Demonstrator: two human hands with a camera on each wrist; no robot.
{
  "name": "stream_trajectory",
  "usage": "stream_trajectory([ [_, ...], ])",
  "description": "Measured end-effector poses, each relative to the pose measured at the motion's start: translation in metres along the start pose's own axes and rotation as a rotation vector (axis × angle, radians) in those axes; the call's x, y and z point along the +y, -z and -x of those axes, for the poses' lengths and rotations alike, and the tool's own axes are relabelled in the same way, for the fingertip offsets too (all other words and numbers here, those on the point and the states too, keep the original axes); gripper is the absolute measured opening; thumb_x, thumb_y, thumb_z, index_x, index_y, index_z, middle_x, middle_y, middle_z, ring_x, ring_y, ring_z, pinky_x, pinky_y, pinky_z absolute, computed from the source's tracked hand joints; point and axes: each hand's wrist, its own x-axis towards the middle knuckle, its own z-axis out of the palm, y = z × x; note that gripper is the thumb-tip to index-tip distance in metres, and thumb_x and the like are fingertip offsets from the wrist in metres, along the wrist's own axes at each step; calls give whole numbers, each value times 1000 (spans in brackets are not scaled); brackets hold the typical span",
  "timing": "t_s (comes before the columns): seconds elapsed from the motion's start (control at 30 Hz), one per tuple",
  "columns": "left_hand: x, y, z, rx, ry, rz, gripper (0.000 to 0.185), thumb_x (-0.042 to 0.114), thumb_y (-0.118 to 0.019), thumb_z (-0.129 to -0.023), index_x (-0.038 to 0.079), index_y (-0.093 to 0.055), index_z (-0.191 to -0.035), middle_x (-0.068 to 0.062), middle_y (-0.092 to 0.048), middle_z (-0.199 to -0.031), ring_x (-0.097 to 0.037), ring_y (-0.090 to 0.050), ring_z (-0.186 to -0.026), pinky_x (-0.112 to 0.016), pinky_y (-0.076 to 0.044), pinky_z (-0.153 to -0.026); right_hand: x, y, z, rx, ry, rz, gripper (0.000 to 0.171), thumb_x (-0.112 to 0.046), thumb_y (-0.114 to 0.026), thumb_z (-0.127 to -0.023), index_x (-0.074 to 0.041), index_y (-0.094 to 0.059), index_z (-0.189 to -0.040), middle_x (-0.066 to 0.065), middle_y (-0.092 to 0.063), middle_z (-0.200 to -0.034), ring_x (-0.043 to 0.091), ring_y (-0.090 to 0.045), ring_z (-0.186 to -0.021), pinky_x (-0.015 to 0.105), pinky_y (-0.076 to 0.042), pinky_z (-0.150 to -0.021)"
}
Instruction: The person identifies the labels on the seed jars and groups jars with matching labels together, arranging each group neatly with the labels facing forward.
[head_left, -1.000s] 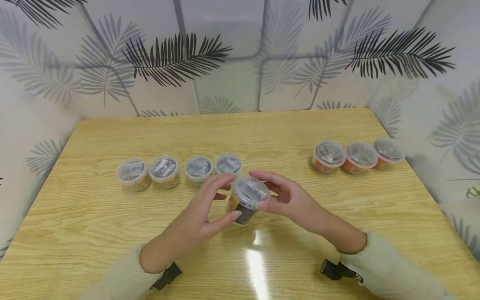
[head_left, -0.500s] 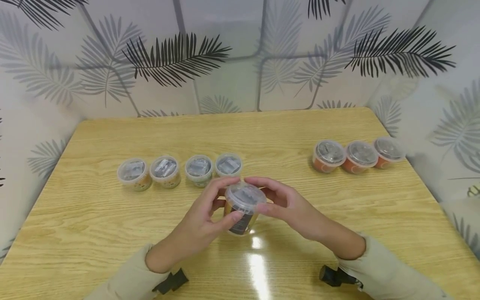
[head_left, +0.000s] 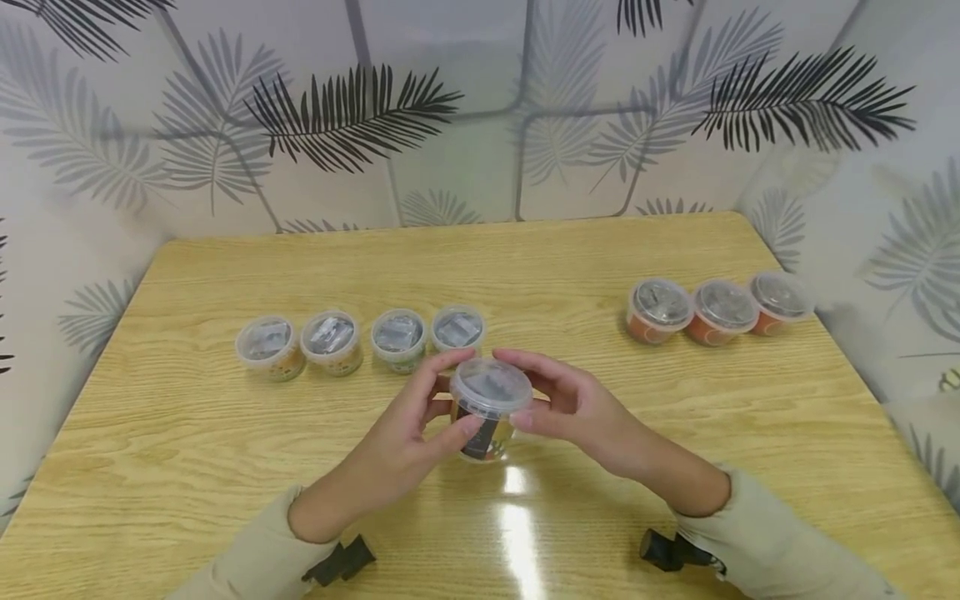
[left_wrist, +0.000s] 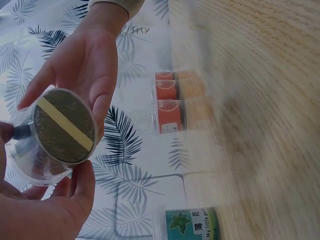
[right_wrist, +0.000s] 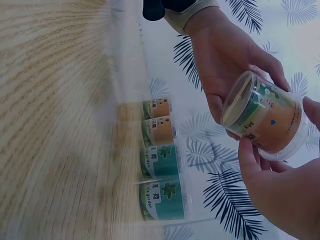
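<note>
Between both hands a clear plastic tub with a lid point(head_left: 491, 387) is held above the table, its lid upward and slightly tilted. My left hand point(head_left: 408, 437) grips its left side, thumb across the dark part of the label. The right hand point(head_left: 581, 412) holds the opposite side, thumb just below the lid rim. In the right wrist view the tub point(right_wrist: 275, 117) shows an orange and green printed label. Its dark base point(left_wrist: 65, 127), crossed by a pale yellow strip, faces the left wrist camera.
Behind the hands stands a row of lidded tubs: orange-labelled ones point(head_left: 272, 350) at left, teal-labelled ones point(right_wrist: 162, 200) nearer the middle. Three red-orange tubs point(head_left: 716, 315) stand together at back right. The wooden table point(head_left: 187, 450) meets a leaf-patterned covering point(head_left: 450, 183) behind.
The tub has moved slightly left and toward me, then a little back up, turning so more of its coloured label shows beside the dark panel. Both hands keep hold of it.
</note>
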Motion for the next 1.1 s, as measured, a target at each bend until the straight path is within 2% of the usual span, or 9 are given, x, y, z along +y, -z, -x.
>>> stream_trajectory([
  [0.17, 0, -2, 0, -5, 39, -50, 65, 10, -60, -91, 17, -24, -144, -5, -41, -130, -19, -46, -111, -35, -44, -93, 1, -2, 0, 54, -27, -1, 65, -8, -68, -85, -3, -35, -141, 15, -38, -139, 29, -47, -119, 35, -45, -93],
  [0.33, 1, -2, -1, 18, 74, -57, 60, 15, -59, -92, 17, -27, -143, -3, -46, -125, -18, -48, -108, -33, -44, -93, 3, -4, 0, 44, -12, 2, 65, -8, -68, -85, -3, -35, -140, 16, -38, -137, 31, -49, -116, 35, -46, -92],
  [0.43, 1, -2, -1, 32, 65, -34, 58, 14, -59, -92, 16, -30, -143, -4, -48, -123, -19, -48, -107, -33, -45, -92, 3, -3, 0, 29, 2, 3, 64, -9, -67, -86, -2, -34, -141, 16, -37, -138, 31, -48, -117, 35, -46, -93],
  [0.53, 1, -2, -1, 40, 29, 1, 57, 13, -59, -92, 15, -31, -142, -6, -48, -122, -21, -49, -108, -33, -45, -91, 4, -2, -1, 5, 33, 2, 62, -8, -64, -88, -1, -33, -141, 16, -36, -139, 30, -46, -119, 35, -45, -94],
  [0.73, 3, -1, -1, 34, -5, 53, 57, 15, -59, -93, 16, -30, -142, -7, -47, -125, -23, -47, -113, -36, -42, -97, 5, -1, 0, -44, 92, 0, 59, -8, -60, -91, 1, -31, -142, 18, -38, -139, 29, -42, -123, 37, -40, -100],
  [0.97, 2, 1, 0, 63, 21, 24, 57, 11, -58, -92, 14, -30, -142, -8, -47, -124, -22, -47, -112, -36, -43, -96, 7, 2, 0, 6, 104, -6, 59, -5, -62, -89, 3, -33, -140, 19, -37, -140, 29, -45, -121, 37, -42, -97],
  [1.1, 1, 2, 0, 85, 21, 20, 54, 9, -57, -93, 8, -32, -141, -8, -46, -125, -22, -47, -111, -34, -44, -95, 8, 3, 0, 34, 91, -1, 58, -5, -62, -89, 2, -35, -139, 18, -40, -138, 29, -49, -117, 36, -44, -95],
])
